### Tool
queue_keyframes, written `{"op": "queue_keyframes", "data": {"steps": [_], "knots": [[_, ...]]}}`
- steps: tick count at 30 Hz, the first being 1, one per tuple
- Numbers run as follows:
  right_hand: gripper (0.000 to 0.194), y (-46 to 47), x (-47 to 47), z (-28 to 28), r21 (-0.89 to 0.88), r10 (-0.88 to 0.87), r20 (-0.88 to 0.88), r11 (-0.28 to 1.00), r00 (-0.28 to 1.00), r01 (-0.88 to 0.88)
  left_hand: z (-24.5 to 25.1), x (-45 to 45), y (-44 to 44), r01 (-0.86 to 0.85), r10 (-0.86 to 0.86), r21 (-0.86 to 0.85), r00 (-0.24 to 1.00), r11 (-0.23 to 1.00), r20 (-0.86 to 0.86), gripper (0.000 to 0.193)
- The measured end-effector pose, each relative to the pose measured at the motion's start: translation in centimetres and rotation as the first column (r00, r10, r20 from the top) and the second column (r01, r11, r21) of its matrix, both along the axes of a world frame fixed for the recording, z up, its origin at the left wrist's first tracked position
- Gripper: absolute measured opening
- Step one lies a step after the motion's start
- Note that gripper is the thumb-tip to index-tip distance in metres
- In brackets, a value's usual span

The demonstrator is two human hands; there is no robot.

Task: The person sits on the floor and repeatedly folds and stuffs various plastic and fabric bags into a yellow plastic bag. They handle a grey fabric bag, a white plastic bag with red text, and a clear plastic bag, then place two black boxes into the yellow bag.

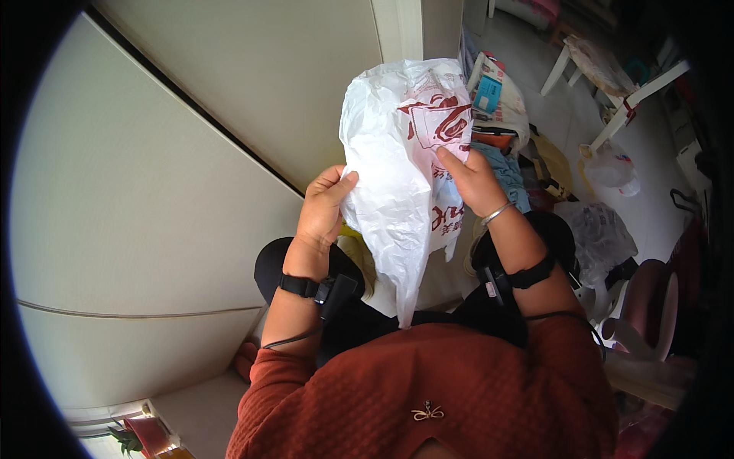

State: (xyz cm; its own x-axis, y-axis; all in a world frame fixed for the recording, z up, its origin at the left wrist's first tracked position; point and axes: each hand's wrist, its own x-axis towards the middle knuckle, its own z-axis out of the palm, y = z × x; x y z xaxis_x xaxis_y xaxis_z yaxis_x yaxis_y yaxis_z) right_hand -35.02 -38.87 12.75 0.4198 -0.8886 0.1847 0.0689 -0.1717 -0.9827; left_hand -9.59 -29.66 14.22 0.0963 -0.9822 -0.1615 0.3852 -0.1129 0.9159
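Note:
A crumpled white plastic bag (384,155) with dark red print hangs between my two hands, above my knees. My left hand (327,201) pinches its left edge between thumb and fingers. On the printed right side, my right hand (473,175) grips the film, thumb on top and the other fingers partly hidden behind it. One narrow end of the bag trails down to my lap. A silver bracelet (496,213) circles my right wrist.
Pale cabinet panels (155,195) stand close on the left. To the right lie a blue cloth (499,172), a printed bag (504,109) and a clear plastic bag (596,238). A white-legged stool (608,69) stands at the upper right.

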Motion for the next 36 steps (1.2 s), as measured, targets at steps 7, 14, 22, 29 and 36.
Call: {"op": "queue_keyframes", "data": {"steps": [7, 14, 22, 29, 36], "knots": [[0.028, 0.1, 0.3, -0.2, -0.127, -0.089, -0.091, 0.989, 0.992, 0.077, 0.1, -2.0, 0.1, 0.067, -0.053, -0.075, 0.984, 0.995, 0.172, 0.035], [0.022, 0.1, -1.5, 2.1, 0.077, 0.196, 0.113, 0.976, 0.974, -0.205, 0.1, -1.1, -0.9, 0.005, -0.009, 0.041, 0.996, 0.999, 0.084, 0.022], [0.032, -0.1, -4.1, 3.1, -0.030, 0.503, -0.090, 0.862, 0.860, -0.507, 2.2, -0.1, -0.3, -0.062, 0.078, 0.074, 0.969, 0.995, -0.236, 0.020], [0.075, -0.2, -4.3, 5.6, 0.172, 0.536, 0.043, 0.827, 0.843, -0.535, 1.2, 0.5, -1.4, 0.262, -0.222, -0.214, 0.956, 0.941, 0.193, 0.020], [0.043, 1.1, 0.9, -0.2, 0.002, 0.302, -0.227, 0.951, 0.926, -0.310, 3.5, -1.8, -1.9, 0.121, 0.190, -0.447, 0.786, 0.886, 0.589, 0.018]]}}
